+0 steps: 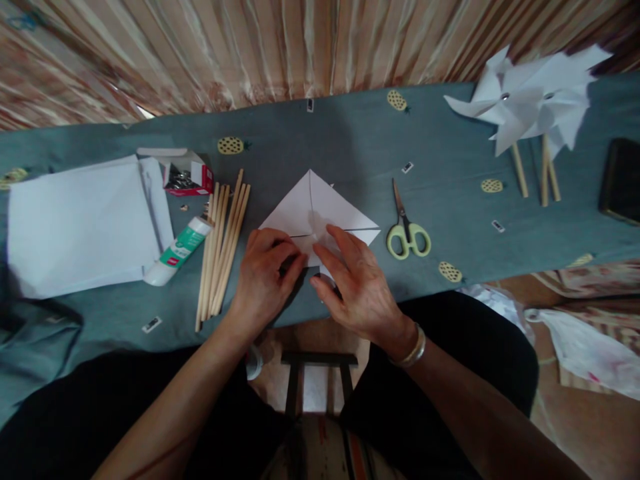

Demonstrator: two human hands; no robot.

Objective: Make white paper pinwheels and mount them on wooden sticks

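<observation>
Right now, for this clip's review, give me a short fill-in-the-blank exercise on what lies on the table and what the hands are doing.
1. Both hands, the left hand and the right hand, press on a folded sheet of white ____.
2. The scissors to the right of the sheet have ____ handles.
3. The glue tube lies just left of a bundle of wooden ____.
4. At the far right of the table lie finished white ____.

Missing words: paper; green; sticks; pinwheels

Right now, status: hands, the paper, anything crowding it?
Left hand and right hand both pressing the folded paper. Sticks lie left, scissors right, both apart from it.
</observation>
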